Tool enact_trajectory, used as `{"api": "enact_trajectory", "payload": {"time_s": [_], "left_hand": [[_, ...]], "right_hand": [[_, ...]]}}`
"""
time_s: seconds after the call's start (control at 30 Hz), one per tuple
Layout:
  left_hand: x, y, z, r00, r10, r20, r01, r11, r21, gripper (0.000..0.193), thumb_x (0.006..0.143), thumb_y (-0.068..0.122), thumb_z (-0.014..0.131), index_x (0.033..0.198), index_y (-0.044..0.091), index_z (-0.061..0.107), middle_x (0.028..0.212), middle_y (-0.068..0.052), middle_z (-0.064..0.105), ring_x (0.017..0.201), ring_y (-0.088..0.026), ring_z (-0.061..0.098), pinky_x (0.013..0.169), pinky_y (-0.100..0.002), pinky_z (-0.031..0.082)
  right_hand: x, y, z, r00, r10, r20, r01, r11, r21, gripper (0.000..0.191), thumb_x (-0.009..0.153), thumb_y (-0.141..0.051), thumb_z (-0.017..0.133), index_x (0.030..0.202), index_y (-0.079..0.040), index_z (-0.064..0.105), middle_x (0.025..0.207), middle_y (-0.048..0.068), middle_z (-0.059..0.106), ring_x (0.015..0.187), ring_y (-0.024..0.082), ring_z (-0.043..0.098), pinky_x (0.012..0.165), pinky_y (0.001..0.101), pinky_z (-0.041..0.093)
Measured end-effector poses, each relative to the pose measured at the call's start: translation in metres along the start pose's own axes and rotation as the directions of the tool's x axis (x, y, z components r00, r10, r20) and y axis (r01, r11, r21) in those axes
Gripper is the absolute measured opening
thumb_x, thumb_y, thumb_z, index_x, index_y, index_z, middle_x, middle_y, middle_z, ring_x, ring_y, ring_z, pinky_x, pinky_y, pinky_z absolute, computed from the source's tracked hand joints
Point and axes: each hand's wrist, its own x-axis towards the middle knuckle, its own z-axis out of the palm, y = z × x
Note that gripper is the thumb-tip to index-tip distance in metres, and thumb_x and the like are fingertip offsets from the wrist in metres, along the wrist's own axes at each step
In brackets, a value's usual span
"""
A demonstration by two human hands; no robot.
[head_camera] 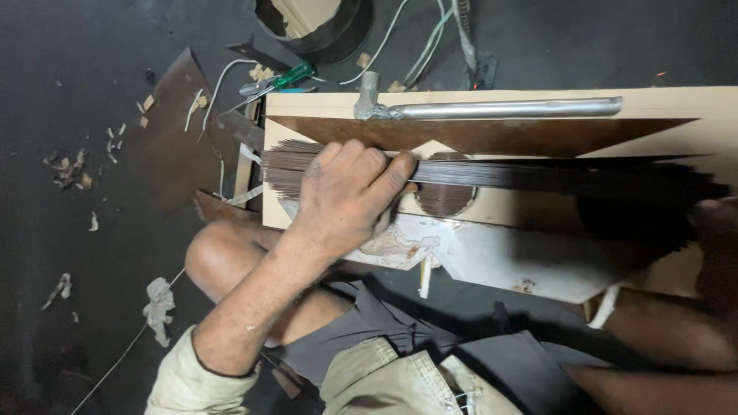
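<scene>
My left hand [346, 196] lies on a stack of thin dark brown laminate strips [538, 175], fingers curled over its top edge. The stack stretches left to right across a pale wooden board [692, 104]. My right hand [719, 230] sits in shadow at the right edge, by the stack's far end; its grip is hard to see. A brown triangular laminate piece [492, 134] rests on the board above the strips. Behind the strips a round brown disc [446, 198] shows.
A metal pipe [500, 108] lies along the board's far edge. A green-handled screwdriver [280, 79] and white wires [415, 46] are on the dark floor beyond. A large brown sheet [173, 131] and wood chips [69, 169] lie left. My bent knee [215, 257] is below.
</scene>
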Motion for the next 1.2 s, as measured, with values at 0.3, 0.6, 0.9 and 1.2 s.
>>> {"api": "enact_trajectory", "payload": {"time_s": [0.3,0.6,0.9,1.2], "left_hand": [[0.018,0.008,0.013,1.000,-0.023,0.007,0.023,1.000,0.014,0.032,0.087,0.014,0.074,0.116,0.004,0.064,0.095,-0.007,0.052,0.089,-0.025,0.060,0.078,-0.039,0.050],[0.014,0.000,0.018,0.998,-0.033,0.056,0.032,0.999,0.019,0.019,0.077,0.015,0.072,0.093,0.009,0.064,0.088,-0.005,0.053,0.076,-0.021,0.057,0.066,-0.036,0.048],[0.017,-0.004,0.028,1.000,-0.021,0.001,0.021,0.998,0.064,0.017,0.079,0.011,0.072,0.095,0.007,0.068,0.086,-0.006,0.057,0.077,-0.019,0.057,0.067,-0.033,0.046],[0.011,-0.003,0.030,0.999,0.015,-0.045,-0.012,0.998,0.065,0.019,0.079,0.009,0.072,0.097,0.003,0.068,0.089,-0.009,0.061,0.089,-0.025,0.065,0.077,-0.036,0.052]], "right_hand": [[0.008,-0.012,0.036,0.979,0.195,0.056,-0.201,0.972,0.122,0.033,0.090,-0.023,0.064,0.115,-0.002,0.066,0.108,0.017,0.069,0.101,0.035,0.069,0.097,0.0506,0.055],[0.023,-0.001,0.062,0.953,0.282,0.108,-0.298,0.937,0.182,0.033,0.095,-0.024,0.058,0.118,-0.001,0.064,0.109,0.018,0.068,0.100,0.035,0.070,0.096,0.0497,0.056],[0.022,-0.019,0.049,0.936,0.324,0.134,-0.346,0.916,0.205,0.033,0.099,-0.024,0.053,0.121,-0.001,0.062,0.110,0.018,0.068,0.100,0.034,0.070,0.094,0.0488,0.057],[0.019,-0.002,0.064,0.943,0.311,0.117,-0.330,0.917,0.226,0.034,0.103,-0.024,0.047,0.124,0.000,0.059,0.111,0.019,0.067,0.100,0.034,0.070,0.093,0.0478,0.058]]}}
